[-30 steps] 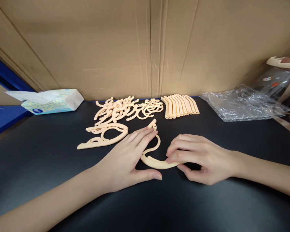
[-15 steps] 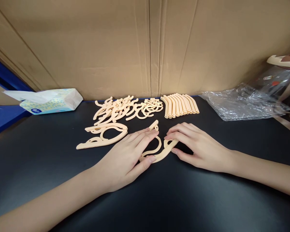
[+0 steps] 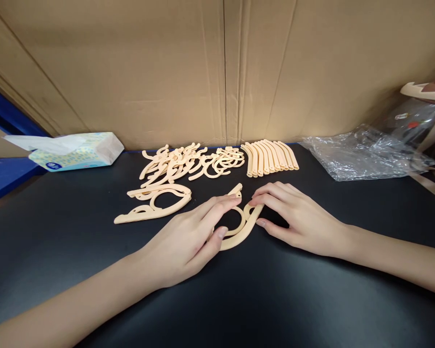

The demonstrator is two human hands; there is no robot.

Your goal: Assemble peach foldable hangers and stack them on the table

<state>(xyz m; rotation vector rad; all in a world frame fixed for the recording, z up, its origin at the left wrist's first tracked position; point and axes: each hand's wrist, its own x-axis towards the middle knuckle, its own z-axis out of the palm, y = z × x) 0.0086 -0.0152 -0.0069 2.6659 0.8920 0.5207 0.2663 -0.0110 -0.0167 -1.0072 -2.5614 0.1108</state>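
A beige folding hanger (image 3: 241, 234) with a curved hook lies on the black table between my hands. My left hand (image 3: 190, 241) covers its left part, fingers and thumb closed on it. The fingertips and thumb of my right hand (image 3: 295, 217) pinch its right arm near the small loop. Left of my left hand rests another folded beige hanger (image 3: 166, 211), untouched. Behind are a loose pile of beige hooks and curved parts (image 3: 181, 164) and a neat row of curved beige arms (image 3: 270, 158).
A tissue pack (image 3: 76, 152) stands at the back left of the black table (image 3: 268, 299). Crumpled clear plastic bags (image 3: 366, 152) lie at the back right. A cardboard wall (image 3: 148, 72) rises behind the table.
The hanger between my hands has turned slightly, its lower curve nearer to me and its right arm steeper. My left thumb has drawn back a little to the left.
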